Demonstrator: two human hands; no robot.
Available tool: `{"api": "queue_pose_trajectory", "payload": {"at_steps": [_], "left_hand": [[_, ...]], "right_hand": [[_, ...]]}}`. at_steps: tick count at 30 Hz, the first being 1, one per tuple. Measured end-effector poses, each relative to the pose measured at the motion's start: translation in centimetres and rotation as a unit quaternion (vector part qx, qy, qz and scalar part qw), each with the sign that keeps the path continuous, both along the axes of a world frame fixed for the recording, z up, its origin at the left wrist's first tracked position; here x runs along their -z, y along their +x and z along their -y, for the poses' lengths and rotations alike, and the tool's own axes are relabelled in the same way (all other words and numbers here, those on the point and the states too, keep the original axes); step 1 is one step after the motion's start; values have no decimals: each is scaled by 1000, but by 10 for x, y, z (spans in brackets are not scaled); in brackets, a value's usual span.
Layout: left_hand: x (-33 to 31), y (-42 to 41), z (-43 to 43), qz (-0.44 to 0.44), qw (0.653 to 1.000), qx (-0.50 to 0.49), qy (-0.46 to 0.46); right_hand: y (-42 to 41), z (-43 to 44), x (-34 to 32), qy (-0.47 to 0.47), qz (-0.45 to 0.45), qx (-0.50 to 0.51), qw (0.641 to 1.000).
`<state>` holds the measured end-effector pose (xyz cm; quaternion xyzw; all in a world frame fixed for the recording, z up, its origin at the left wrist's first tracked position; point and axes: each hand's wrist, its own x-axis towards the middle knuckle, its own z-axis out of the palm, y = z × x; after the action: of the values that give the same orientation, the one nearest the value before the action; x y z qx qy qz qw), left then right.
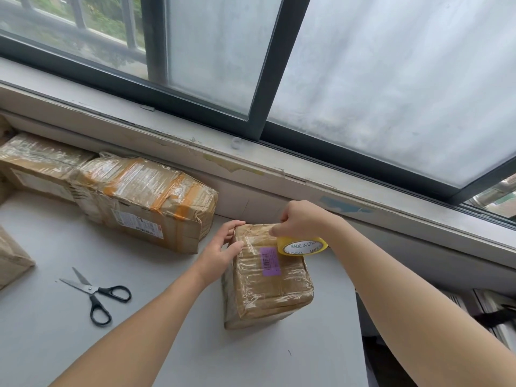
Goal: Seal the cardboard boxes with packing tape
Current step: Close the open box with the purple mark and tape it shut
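Open scissors lie on the grey table to the left, with a larger taped parcel beyond them under the window. At mid-table stands the small cardboard box, closed, its contents hidden. The left hand presses straight fingers against its left side, and the right hand grips the tape roll at its far right edge.

scissors left of box, on table

Small brown cardboard box, purple label, tape-wrapped, on grey table.
Left hand: fingers straight against box's left side.
Right hand: grips yellowish packing-tape roll over box's far right corner.
Black-handled scissors: left of box.
Larger taped carton: beyond box, to its left.
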<state>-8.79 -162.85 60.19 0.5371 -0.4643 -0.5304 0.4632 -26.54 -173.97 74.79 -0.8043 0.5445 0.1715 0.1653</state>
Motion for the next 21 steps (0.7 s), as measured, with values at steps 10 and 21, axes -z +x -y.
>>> {"api": "queue_pose_trajectory", "payload": {"at_steps": [10, 21], "left_hand": [[-2, 11, -1, 37, 999, 17, 8], [-8, 8, 6, 82, 995, 52, 1]], "right_hand": [[2, 3, -15, 55, 101, 19, 993], [-14, 4, -21, -37, -31, -75, 996]]}}
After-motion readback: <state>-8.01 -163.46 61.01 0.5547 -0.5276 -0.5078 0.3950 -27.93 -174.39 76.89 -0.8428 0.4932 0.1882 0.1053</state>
